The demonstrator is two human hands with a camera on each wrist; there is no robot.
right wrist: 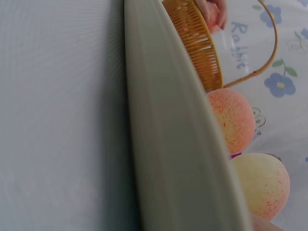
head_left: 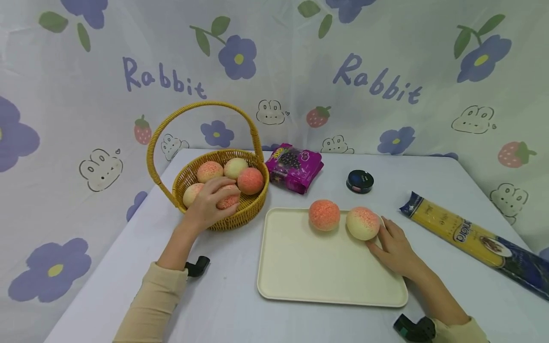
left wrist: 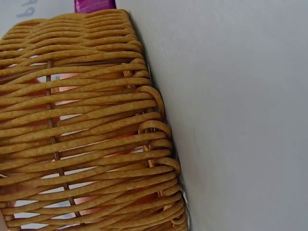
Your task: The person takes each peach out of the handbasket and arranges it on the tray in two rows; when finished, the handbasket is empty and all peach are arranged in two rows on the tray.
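In the head view, a round pink peach (head_left: 229, 197) inside the wicker basket (head_left: 253, 207) is gripped by my left hand (head_left: 208, 206), whose fingers curl over its top. Several more peaches (head_left: 250, 181) lie around it. At the right, my right hand (head_left: 396, 248) holds a pale peach with a pink blush (head_left: 361, 223) at the back right of the cream tray (head_left: 326, 267), thumb in front and fingers behind. Just left of that one sits a redder peach (head_left: 324, 215). The left wrist view shows mostly the basket's woven side (left wrist: 91, 130); both tray peaches appear past the tray rim (right wrist: 192, 125) in the right wrist view.
A purple snack bag (head_left: 295, 166) leans close to the basket's right side. Behind the tray stands a small round black tin (head_left: 360, 181). A long yellow and blue pasta packet (head_left: 467, 233) lies at the right. The basket's tall handle (head_left: 206, 104) arches over it.
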